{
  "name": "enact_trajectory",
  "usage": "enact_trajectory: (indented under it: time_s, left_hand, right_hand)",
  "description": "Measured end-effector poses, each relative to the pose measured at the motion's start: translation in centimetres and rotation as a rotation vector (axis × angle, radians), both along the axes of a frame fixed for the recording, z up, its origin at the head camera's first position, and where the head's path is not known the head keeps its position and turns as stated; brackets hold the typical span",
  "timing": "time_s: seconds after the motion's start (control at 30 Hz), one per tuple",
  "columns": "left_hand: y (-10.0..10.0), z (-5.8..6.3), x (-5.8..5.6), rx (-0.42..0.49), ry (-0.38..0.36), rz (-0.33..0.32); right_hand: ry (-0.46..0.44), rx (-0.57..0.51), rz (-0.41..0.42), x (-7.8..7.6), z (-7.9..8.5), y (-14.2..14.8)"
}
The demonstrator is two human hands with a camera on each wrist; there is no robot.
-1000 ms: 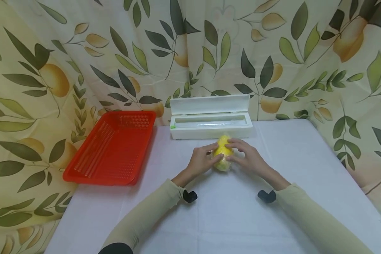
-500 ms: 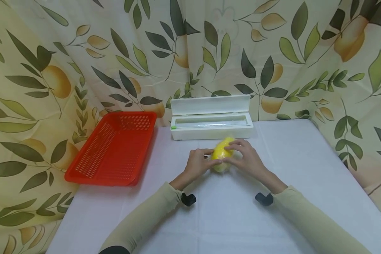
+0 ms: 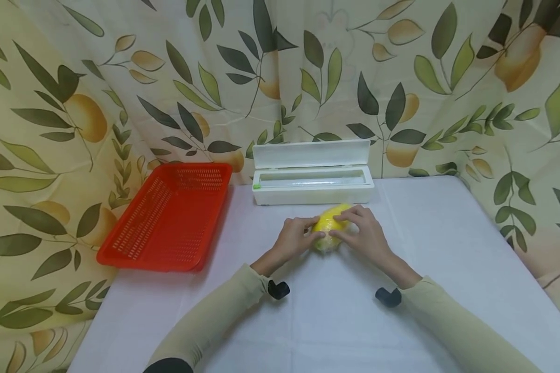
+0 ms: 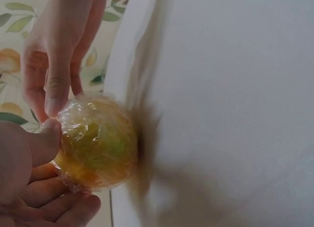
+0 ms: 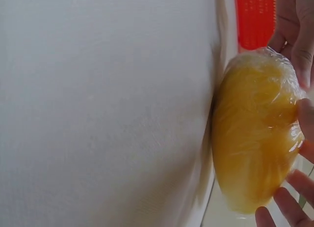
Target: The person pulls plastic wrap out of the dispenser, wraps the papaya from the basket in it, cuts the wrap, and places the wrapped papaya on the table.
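A long, rounded yellow fruit wrapped in clear film rests on the white table between both hands. Its near end looks greenish through creased film in the left wrist view. From the left side, my left hand holds it, thumb on the near top and fingers along the side. My right hand grips it from the right, its thumb close to the left thumb and its fingers spread over the far part. In the right wrist view the film-wrapped fruit shows its long side, shiny and wrinkled.
Just behind the fruit stands a white film dispenser box, lid raised, with a clear roll inside. A red perforated plastic basket lies at the left. A leaf-patterned curtain hangs behind the white-covered table.
Between the hands the fruit has turned, its far end swinging to the right. Both hands stay around it, and the right fingers have shifted slightly. Box and basket stay put.
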State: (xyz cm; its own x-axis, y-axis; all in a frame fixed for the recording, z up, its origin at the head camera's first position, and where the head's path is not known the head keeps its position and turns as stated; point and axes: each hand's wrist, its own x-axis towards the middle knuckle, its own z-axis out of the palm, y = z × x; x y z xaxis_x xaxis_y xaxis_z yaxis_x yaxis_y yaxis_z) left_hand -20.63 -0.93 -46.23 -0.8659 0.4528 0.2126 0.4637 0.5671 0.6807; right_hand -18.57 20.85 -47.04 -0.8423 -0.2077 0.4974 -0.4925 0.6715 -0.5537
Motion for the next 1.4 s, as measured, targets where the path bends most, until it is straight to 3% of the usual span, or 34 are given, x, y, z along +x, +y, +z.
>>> enact_trajectory:
  time_s: [0.17, 0.33, 0.6, 0.8, 0.9, 1.03, 1.2, 1.4]
  left_hand:
    - [-0.6, 0.2, 0.4, 0.032, 0.029, 0.061]
    - [-1.3, 0.3, 0.0, 0.071, 0.031, 0.091]
    - [-1.9, 0.7, -1.2, 0.039, 0.04, -0.025]
    - [-2.9, 0.3, -1.5, 0.022, 0.083, -0.038]
    - [-3.2, -0.1, -1.4, 0.054, 0.098, -0.068]
    - [-3.2, -0.6, -1.2, 0.096, 0.1, -0.116]
    - [-3.0, -0.9, -1.0, 0.133, 0.107, -0.098]
    - [-2.9, -1.2, -0.7, 0.166, 0.091, -0.088]
  right_hand:
    - [0.006, 0.012, 0.035, 0.2, 0.0, 0.0]
    - [0.042, 0.006, 0.042, 0.5, -0.2, 0.1]
    - [0.063, 0.018, 0.034, 0.9, -0.2, 0.3]
    - [0.094, -0.035, 0.026, 1.1, 0.1, 1.9]
    - [0.055, -0.043, 0.025, 1.3, 0.1, 2.9]
    - [-0.03, -0.005, 0.087, 1.3, -0.2, 3.4]
    - [-0.043, 0.004, 0.128, 1.2, -0.4, 3.4]
    - [-0.032, 0.003, 0.077, 1.4, -0.6, 3.8]
